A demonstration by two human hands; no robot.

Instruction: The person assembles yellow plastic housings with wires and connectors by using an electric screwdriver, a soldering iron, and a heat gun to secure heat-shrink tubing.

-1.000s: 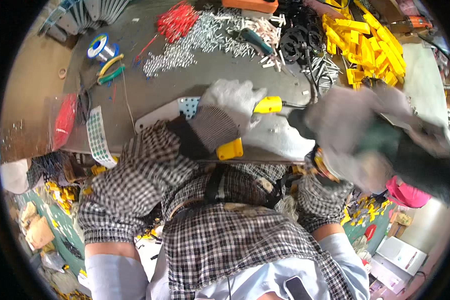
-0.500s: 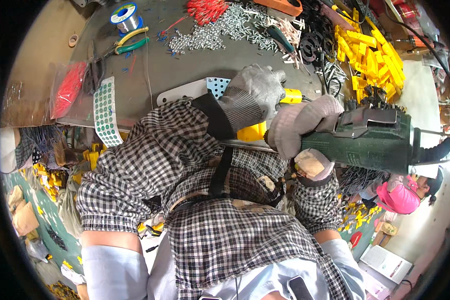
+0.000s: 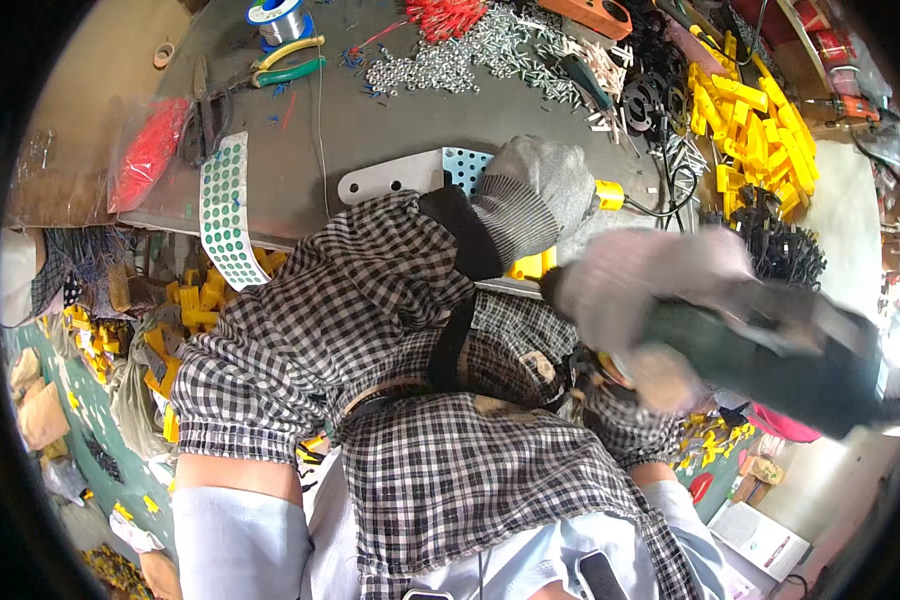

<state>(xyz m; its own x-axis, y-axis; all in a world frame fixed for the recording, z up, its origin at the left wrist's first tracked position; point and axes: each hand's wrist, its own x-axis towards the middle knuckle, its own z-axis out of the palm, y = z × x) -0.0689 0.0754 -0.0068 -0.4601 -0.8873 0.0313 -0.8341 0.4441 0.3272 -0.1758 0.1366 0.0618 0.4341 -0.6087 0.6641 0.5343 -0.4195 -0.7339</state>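
My left hand (image 3: 542,185), in a grey knitted glove, is closed over a yellow plastic part (image 3: 608,195) at the bench's near edge. One end of the part sticks out to the right of the fingers, and a black cord (image 3: 650,208) runs beside it. More yellow plastic (image 3: 532,265) shows under the wrist. In a pale glove, my right hand (image 3: 660,275) grips a dark green corded power tool (image 3: 760,350); both are smeared by motion. The tool's tip is hidden behind the hand. Left of my left hand lies a flat grey metal bar (image 3: 390,183) beside a perforated light-blue piece (image 3: 465,168).
Small nuts and screws (image 3: 440,68) lie heaped at the back, beside red parts (image 3: 445,15). Yellow housings (image 3: 755,125) pile up on the right. Pliers (image 3: 285,60), scissors (image 3: 202,115), a solder spool (image 3: 278,22) and a green-dotted sticker strip (image 3: 228,210) are on the left.
My right hand has swung the power tool down and to the right, away from my left hand. The view has shifted slightly; my left hand keeps its hold on the yellow part.
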